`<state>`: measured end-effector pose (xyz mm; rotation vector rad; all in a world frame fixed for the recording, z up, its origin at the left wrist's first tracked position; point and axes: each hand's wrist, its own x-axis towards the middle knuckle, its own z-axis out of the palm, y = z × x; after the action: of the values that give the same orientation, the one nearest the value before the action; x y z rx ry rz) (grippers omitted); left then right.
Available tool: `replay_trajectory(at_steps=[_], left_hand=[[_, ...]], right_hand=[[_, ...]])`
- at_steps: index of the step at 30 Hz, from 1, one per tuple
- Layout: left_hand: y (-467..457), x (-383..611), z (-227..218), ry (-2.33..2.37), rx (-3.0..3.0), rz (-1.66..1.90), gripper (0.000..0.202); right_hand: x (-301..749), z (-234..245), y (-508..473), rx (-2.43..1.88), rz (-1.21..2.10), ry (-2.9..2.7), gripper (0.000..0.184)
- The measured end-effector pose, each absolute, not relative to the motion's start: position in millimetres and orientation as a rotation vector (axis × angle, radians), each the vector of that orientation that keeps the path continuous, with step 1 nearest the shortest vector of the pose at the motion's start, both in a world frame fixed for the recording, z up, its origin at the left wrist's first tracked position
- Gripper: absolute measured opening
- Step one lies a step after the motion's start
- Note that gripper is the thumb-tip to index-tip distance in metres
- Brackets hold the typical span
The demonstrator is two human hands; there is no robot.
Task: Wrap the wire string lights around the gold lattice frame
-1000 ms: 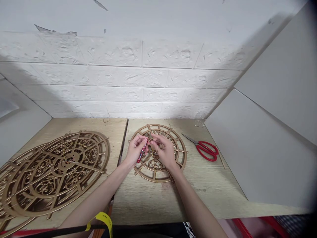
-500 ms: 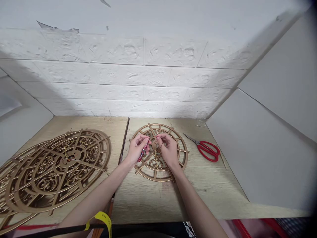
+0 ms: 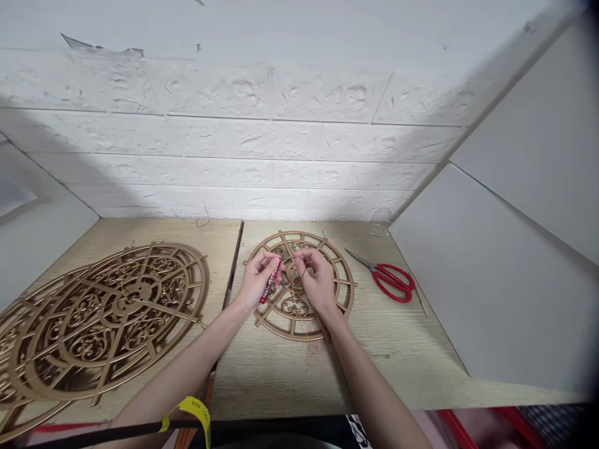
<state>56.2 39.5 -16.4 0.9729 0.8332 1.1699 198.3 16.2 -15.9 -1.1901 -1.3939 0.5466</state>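
A slim red patterned pen-like tool [image 3: 268, 290] rests in my left hand [image 3: 255, 282], whose thumb and fingers close around it. My right hand [image 3: 318, 279] pinches the end of a thin cord [image 3: 290, 257] that runs across to the left fingertips; its kind is hard to make out. Both hands hover over a round gold openwork panel [image 3: 292, 328] with spokes and scrolls, its hub partly hidden by the fingers. Yellow thread [image 3: 300, 313] hangs from near the hub down over the panel's lower part.
Several similar gold panels [image 3: 96, 397] lie overlapped on the left. Red-handled scissors [image 3: 395, 284] rest right of the panel, blades pointing up-left. A dark gap [image 3: 237, 252] splits the wooden tabletop [image 3: 374, 374]. White boards [image 3: 496, 280] and a brick-patterned wall [image 3: 299, 143] enclose it.
Both hands keep nearly the same grip, with only slight finger movement. The lower end of the yellow thread has shifted a little to the right. The whole view has moved slightly.
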Motion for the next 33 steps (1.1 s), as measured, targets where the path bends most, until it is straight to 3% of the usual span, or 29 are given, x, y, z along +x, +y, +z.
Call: replay_trajectory(at_steps=[14, 22, 29, 33], left_hand=[[54.8, 43.2, -14.8, 0.75, 0.468, 1.283, 0.02], [56.3, 40.3, -16.2, 0.7, 0.385, 1.262, 0.013], [56.2, 40.5, -15.0, 0.708, 0.403, 1.248, 0.015], [56.7, 41.5, -13.5, 0.715, 0.388, 1.251, 0.013]], right_hand=[[202.1, -12.6, 17.1, -1.138, 0.665, -1.524, 0.027], [224.3, -11.3, 21.8, -1.205, 0.571, -1.324, 0.025], [244.8, -21.1, 22.3, -1.321, 0.447, -2.04, 0.021], [234.5, -25.5, 19.2, -1.387, 0.39, -2.13, 0.02]])
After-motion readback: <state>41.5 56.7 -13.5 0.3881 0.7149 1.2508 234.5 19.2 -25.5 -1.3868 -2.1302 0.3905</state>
